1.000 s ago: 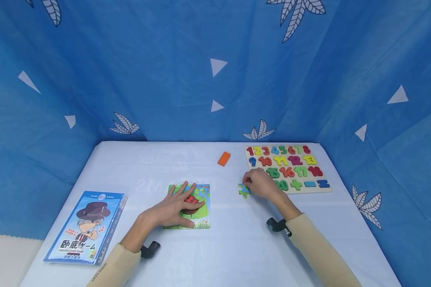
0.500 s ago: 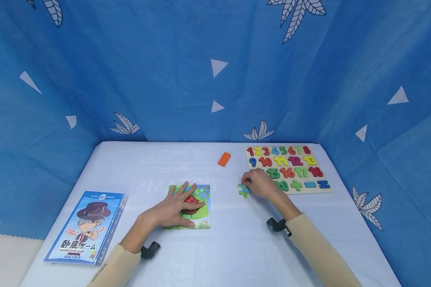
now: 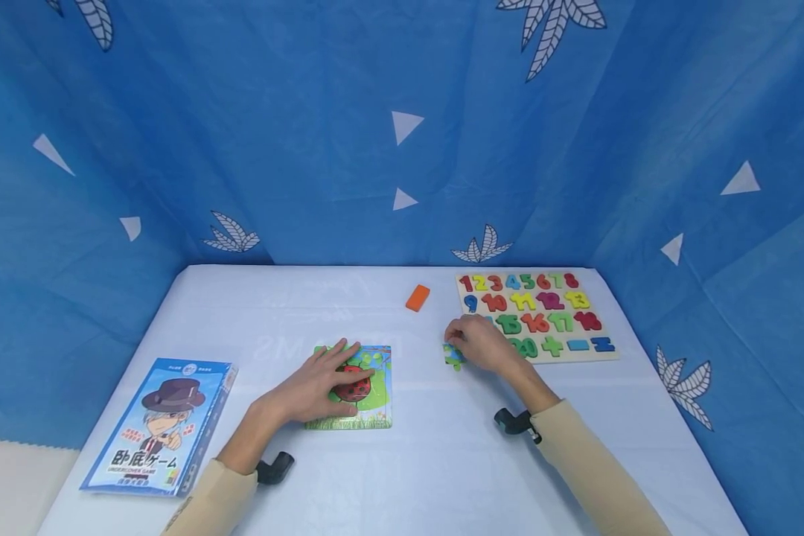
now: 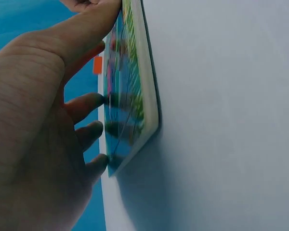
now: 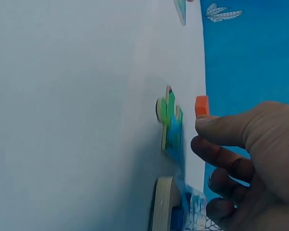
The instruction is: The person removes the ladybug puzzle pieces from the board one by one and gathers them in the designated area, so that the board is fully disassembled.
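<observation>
1. Head view: the left hand [image 3: 311, 387], left of centre, has its fingers outstretched over a square, flat jigsaw board with a red ladybug picture [image 3: 380, 415]. Compared with half a second ago, the thumb and index finger have shifted up and left, so more of the ladybug shows.

2. Right of centre, the right hand [image 3: 484, 342] has edged slightly left over a small green-and-blue jigsaw piece [image 3: 452, 356]. The piece lies in much the same place, with the fingertips now covering more of its upper edge.

3. Around them on the white-covered table [image 3: 388, 484]: an orange rectangular block [image 3: 418, 298] at upper centre, a pale board with coloured raised numbers [image 3: 576, 356] at right, partly blocked by the right hand, and a blue box with a hatted cartoon figure [image 3: 157, 428] at lower left. A blue patterned curtain [image 3: 308, 149] fills the background.

4. Left wrist view: several fingertips touch the jigsaw board's surface; the hand grips nothing.

5. Right wrist view: the loosely curled fingers hold nothing, their tips just beside the piece at centre. The number board's corner is at bottom centre, the orange block beyond the thumb.
</observation>
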`<state>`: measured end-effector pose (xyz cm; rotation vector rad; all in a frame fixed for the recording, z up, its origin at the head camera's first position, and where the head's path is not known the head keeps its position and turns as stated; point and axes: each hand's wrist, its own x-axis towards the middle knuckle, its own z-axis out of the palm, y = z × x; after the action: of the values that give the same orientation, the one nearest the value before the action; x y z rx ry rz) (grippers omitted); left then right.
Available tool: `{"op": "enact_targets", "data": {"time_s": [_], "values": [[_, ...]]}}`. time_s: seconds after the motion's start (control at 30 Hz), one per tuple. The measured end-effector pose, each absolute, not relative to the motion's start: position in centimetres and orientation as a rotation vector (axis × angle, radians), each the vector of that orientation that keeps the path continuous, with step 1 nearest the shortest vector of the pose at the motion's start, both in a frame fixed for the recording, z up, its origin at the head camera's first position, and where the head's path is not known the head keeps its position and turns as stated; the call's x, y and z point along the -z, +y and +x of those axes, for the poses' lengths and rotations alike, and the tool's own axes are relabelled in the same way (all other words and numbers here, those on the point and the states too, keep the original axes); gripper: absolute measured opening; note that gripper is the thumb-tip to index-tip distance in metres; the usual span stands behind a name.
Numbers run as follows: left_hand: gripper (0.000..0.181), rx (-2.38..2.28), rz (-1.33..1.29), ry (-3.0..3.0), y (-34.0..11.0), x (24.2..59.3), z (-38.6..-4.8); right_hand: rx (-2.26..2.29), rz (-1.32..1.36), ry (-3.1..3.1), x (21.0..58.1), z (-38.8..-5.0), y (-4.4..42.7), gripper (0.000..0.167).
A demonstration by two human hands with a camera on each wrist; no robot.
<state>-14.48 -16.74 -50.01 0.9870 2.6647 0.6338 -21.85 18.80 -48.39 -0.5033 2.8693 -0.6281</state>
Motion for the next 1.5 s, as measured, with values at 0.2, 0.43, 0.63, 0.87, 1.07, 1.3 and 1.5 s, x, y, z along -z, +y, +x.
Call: {"op": "enact_targets", "data": {"time_s": [0.2, 0.43, 0.63, 0.87, 1.07, 1.3, 1.5], "values": [[0.068, -0.680, 0.948, 2.648, -17.8, 49.9, -14.4, 0.785, -0.555, 2.798, 48.3, -21.5, 17.2, 0.007], [0.066, -0.705, 0.935, 2.605, -18.4, 50.0, -14.3, 0.887, -0.648, 2.729, 48.3, -21.1, 14.2, 0.012], [0.066, -0.691, 0.929, 2.602, -18.4, 50.1, -14.5, 0.901, -0.783, 2.668, 49.0, -20.5, 11.4, 0.016], [0.067, -0.692, 0.938, 2.595, -18.3, 50.2, -14.5, 0.862, -0.877, 2.613, 49.7, -20.2, 9.2, 0.020], [0.066, -0.704, 0.933, 2.593, -18.3, 50.2, -14.4, 0.775, -0.930, 2.658, 49.8, -20.1, 7.6, 0.022], [0.066, -0.723, 0.940, 2.590, -18.3, 50.2, -14.4, 0.673, -0.948, 2.687, 49.7, -19.5, 6.6, 0.026], [0.065, -0.706, 0.946, 2.603, -18.4, 50.4, -14.4, 0.628, -0.952, 2.713, 49.8, -19.1, 6.4, 0.029]]}}
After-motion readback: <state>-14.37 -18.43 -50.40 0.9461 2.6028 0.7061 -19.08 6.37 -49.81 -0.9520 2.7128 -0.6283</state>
